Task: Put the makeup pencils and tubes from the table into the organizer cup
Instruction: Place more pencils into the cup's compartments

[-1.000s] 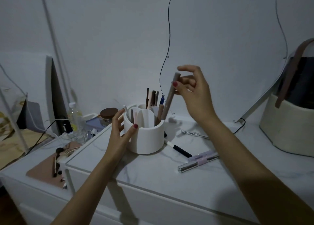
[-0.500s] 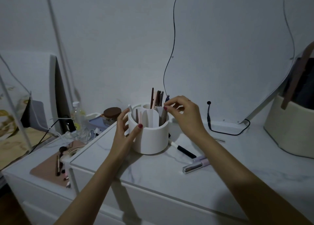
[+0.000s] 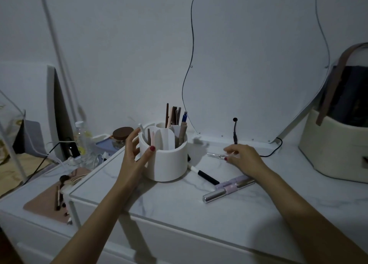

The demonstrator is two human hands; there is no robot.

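Note:
The white organizer cup [image 3: 167,164] stands on the marble table top [image 3: 179,208] with several pencils [image 3: 175,116] upright in its back compartments. My left hand [image 3: 133,158] grips the cup's left side, thumb on the front wall. My right hand [image 3: 245,160] rests low on the table to the right of the cup, thumb and forefinger pinched on the right end of a thin silver tool [image 3: 215,155] that lies flat. A black-and-white pencil [image 3: 203,174] lies by the cup's base. Two silver-and-lilac tubes [image 3: 229,188] lie side by side in front of my right wrist.
A cream bag [image 3: 328,150] stands at the far right. A curvy mirror [image 3: 258,64] leans on the wall, with a black plug [image 3: 235,132] at its foot. To the left, lower down, are a brown-lidded jar [image 3: 122,133], a bottle [image 3: 80,136] and a pink tray of brushes [image 3: 45,206].
My right hand lowered the grey-brown pencil into the cup, let go, then moved right and down to the thin silver tool. My left hand stayed on the cup.

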